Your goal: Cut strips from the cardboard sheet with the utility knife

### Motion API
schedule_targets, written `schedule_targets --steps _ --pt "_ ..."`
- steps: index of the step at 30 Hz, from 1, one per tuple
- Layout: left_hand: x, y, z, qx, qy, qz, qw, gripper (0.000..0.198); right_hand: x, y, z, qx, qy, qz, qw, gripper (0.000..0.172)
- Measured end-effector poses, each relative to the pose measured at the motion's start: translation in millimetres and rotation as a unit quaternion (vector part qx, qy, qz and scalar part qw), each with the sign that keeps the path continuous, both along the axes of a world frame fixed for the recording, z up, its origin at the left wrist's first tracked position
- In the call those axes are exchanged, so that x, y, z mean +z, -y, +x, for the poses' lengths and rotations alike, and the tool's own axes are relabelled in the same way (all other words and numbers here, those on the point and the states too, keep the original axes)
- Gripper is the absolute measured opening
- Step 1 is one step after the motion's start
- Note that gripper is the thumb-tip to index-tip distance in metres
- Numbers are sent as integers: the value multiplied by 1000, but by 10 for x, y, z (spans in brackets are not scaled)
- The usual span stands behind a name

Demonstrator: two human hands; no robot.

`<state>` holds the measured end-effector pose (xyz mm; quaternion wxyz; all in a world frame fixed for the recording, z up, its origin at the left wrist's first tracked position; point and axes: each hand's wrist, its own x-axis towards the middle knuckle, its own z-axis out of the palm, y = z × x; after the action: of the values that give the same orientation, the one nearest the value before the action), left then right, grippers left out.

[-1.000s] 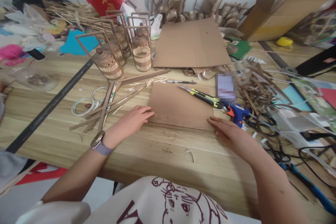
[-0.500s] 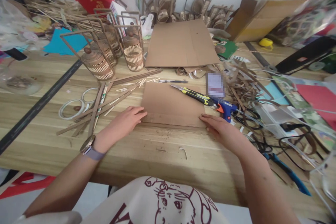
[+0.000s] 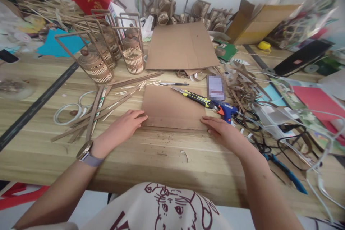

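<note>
A small flat cardboard sheet [image 3: 167,109] lies on the wooden table in front of me. My left hand [image 3: 129,122] rests at its near left corner, fingers stretched out and touching the edge. At the near right corner, the extended fingers of my right hand [image 3: 219,127] touch the cardboard. Neither hand grips anything. On the sheet's right part lies a yellow and black utility knife [image 3: 192,97], its blade pointing left. Beside it is a blue glue gun [image 3: 228,110] with an orange trigger. A pen [image 3: 174,84] lies along the sheet's far edge.
Lidded slatted baskets [image 3: 95,66] with tall handles stand at the left back. Wooden strips [image 3: 93,115] and tape rolls [image 3: 67,114] lie left. Behind is a larger cardboard sheet [image 3: 180,46]. Blue-handled pliers [image 3: 288,174], cables and brown scraps [image 3: 245,82] crowd the right.
The whole view has shifted slightly, so things appear a little further left. Both hands keep their places at the cardboard's corners.
</note>
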<state>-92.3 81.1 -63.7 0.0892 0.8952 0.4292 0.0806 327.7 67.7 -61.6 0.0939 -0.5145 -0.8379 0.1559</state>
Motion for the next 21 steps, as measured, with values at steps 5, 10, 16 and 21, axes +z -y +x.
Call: schedule_targets --steps 5,10,16,21 --pt "19 -12 -1 -2 16 -8 1000 40 21 -4 -4 2 -3 -6 1000 49" --pt "16 -14 12 2 -3 -12 1000 40 19 -13 1 7 -15 -8 1000 48" --pt "68 4 41 6 -11 -17 1000 40 -9 -12 6 4 -19 -6 1000 49" --pt "181 9 107 19 -33 -1 999 37 -13 -18 -10 1 -18 -4 1000 51"
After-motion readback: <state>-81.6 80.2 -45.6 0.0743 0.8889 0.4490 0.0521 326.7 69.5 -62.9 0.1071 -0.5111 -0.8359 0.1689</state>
